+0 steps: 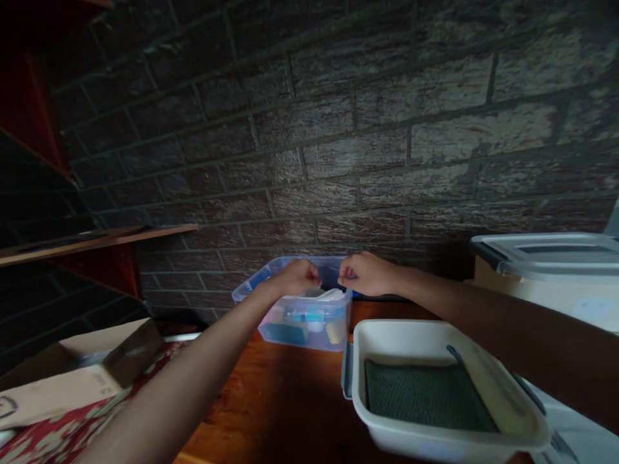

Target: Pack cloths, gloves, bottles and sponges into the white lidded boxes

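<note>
My left hand is closed, its fingers curled together above a clear bluish plastic box. Across from it, my right hand is pinched over the box's right side, thumb against fingers. Whatever either hand grips is too small or hidden to make out. Through the box's front wall show a light blue packet, a dark teal item and a yellowish piece. White material lies on top inside the box, just below my hands.
A white bin with a folded dark green textile stands at front right. Behind it sits a lidded container. On the left are an open cardboard box and a wall shelf. A brick wall rises behind.
</note>
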### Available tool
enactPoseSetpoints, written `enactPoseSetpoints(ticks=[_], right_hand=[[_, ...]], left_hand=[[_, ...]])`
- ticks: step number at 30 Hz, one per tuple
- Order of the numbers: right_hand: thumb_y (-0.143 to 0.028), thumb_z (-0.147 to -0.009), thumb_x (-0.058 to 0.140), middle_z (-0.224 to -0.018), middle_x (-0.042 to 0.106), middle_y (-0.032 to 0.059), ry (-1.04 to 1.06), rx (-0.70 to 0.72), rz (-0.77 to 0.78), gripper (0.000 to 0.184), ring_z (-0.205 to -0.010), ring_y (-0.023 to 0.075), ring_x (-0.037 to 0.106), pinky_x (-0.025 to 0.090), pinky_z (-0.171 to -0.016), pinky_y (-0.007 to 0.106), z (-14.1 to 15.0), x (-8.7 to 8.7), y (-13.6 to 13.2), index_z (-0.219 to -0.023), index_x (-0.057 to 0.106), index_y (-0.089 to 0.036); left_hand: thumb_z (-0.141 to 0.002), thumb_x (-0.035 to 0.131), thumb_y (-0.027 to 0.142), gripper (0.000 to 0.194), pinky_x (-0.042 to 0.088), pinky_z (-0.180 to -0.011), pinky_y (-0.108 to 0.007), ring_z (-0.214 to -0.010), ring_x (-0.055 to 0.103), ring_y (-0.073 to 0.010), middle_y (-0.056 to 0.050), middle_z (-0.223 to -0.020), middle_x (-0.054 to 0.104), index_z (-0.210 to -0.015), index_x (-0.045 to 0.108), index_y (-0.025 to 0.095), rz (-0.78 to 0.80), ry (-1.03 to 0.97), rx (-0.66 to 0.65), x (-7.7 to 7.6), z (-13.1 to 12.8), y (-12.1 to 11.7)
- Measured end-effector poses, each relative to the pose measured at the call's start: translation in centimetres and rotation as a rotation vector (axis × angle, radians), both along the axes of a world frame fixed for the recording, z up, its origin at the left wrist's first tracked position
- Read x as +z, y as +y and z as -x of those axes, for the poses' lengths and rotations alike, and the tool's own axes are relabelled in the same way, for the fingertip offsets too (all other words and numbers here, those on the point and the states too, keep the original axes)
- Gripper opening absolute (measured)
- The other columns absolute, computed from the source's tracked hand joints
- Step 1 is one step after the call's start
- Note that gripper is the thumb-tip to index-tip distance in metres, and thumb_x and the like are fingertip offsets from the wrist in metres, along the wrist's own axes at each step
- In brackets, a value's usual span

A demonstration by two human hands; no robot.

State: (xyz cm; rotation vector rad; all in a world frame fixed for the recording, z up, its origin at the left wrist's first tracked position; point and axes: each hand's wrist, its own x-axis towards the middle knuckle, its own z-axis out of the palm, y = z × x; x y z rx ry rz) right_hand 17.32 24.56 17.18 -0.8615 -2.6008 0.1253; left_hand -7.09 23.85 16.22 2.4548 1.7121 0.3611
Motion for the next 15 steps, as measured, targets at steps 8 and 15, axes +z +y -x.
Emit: enactPoseSetpoints(ticks=[8,15], right_hand=[[-0.039,-0.099,0.062,-0.105,0.072,0.0056,-0.200,-0.028,0.038,0.025,-0.092,0.0190,0.070,0.057,-0.085,0.039,4.2,-1.8,3.9,-0.107,0.069,-0.016],[-0.035,-0.099,0.063,-0.112,0.070,0.0069,-0.249,0.000,0.095,0.024,-0.097,0.0203,0.069,0.058,-0.086,0.040,5.1,-3.5,5.4,-0.112,0.068,-0.016]], left_hand=[[-0.095,0.065,0.041,0.030,0.058,-0.081,-0.039,-0.090,0.069,-0.0206,-0.005,-0.101,0.071,-0.103,0.069,0.013,0.282,0.293,0.031,-1.1,-0.3,4.5],[-0.096,0.065,0.036,0.032,0.059,-0.086,-0.042,-0.101,0.068,-0.0233,-0.008,-0.118,0.068,-0.119,0.065,0.014,0.318,0.326,-0.006,-4.1,-1.9,6.4]])
